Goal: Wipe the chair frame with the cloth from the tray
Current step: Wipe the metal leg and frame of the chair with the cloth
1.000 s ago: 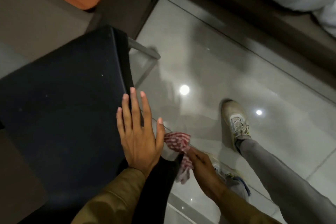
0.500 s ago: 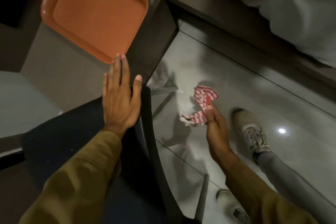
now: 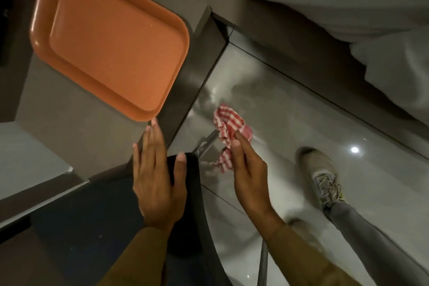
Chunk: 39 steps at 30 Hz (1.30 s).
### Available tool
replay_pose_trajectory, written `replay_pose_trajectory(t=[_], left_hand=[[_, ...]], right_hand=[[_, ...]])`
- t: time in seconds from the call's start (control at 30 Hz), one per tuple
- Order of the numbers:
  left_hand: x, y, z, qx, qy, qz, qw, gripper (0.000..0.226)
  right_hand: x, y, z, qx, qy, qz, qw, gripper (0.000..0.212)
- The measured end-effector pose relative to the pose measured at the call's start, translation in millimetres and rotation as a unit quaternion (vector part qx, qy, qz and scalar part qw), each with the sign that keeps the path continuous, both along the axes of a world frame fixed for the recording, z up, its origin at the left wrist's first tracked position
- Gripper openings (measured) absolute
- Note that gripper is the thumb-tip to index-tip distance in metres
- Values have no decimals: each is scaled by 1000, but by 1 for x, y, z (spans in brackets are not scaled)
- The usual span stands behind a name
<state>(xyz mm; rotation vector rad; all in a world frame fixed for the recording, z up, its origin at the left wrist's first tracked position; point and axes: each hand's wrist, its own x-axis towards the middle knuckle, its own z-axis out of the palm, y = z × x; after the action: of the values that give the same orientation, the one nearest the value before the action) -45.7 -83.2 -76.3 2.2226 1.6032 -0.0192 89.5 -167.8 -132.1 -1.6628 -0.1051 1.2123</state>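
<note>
Glossy floor tiles [image 3: 290,151] behind, right hand [image 3: 249,173] pinching the checked cloth [image 3: 228,126] beside the chair frame [image 3: 206,143], left hand [image 3: 156,183] spread flat on the chair seat [image 3: 92,227].

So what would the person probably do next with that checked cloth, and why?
Probably lower the cloth onto the grey metal chair leg just beside it and rub along it. The right hand grips the cloth close to that leg, the left hand lies flat on the dark seat as if to steady it, and the orange tray is bare.
</note>
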Motion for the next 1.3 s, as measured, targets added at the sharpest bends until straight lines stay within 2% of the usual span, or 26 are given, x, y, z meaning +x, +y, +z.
replay_pose_trajectory(t=[0.17, 0.27, 0.33, 0.43, 0.63, 0.73, 0.83, 0.97, 1.03, 1.13, 1.3], left_hand=[[2, 6, 5, -36, -13, 12, 999, 83], [6, 6, 9, -35, -3, 14, 999, 81], [8, 7, 9, -30, 13, 22, 999, 82], [11, 8, 6, -26, 44, 33, 998, 89], [9, 7, 3, -21, 65, 35, 997, 88], [11, 8, 3, -29, 54, 35, 998, 91], [11, 8, 7, -44, 50, 29, 997, 83], [16, 9, 12, -44, 56, 25, 997, 91], [15, 10, 11, -38, 67, 21, 997, 95], [11, 8, 6, -22, 71, 9, 997, 90], [5, 4, -3, 11, 60, 5, 998, 79]], right_hand=[[0, 7, -8, 12, -28, 64, 998, 35], [-29, 13, -6, 57, 29, 151, 987, 34], [-42, 17, -14, 65, 86, 147, 983, 35], [-48, 22, -41, 60, 118, 105, 986, 37], [-30, 42, -128, -31, 60, 123, 990, 36], [-21, 55, -147, -75, 68, 141, 985, 37], [-19, 49, -114, -82, 97, 139, 982, 35], [-29, 18, -24, 43, 122, 157, 979, 33], [-35, 16, -11, 77, 147, 155, 974, 35], [-37, 18, -41, 80, 145, 143, 976, 36], [-27, 37, -131, -31, 55, 153, 986, 37]])
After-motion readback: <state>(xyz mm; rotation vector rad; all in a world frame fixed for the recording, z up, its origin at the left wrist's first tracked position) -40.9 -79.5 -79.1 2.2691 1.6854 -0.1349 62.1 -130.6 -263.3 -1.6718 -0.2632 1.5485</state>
